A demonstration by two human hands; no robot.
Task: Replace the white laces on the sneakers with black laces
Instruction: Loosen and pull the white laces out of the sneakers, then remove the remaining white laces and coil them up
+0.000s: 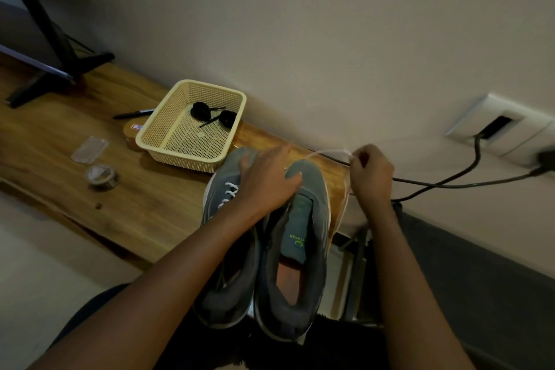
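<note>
Two grey sneakers lie side by side at the table's right end, heels toward me. The left sneaker (223, 255) still carries a white lace (228, 192) in its eyelets. The right sneaker (303, 246) shows an open tongue with no lace visible. My left hand (267, 180) rests flat across both toes, fingers spread. My right hand (371, 173) is raised to the right of the shoes and pinches a thin, blurred white lace (327, 152) that stretches back toward the sneakers. Two rolled black laces (211, 114) sit inside a cream basket (156, 146).
On the wooden table (144, 207) lie a black marker (132, 114), a clear plastic wrapper (89, 149), a tape roll (102, 176) and a monitor stand (57, 69). A black cable (450, 185) runs from a wall socket (495, 126) behind my right hand.
</note>
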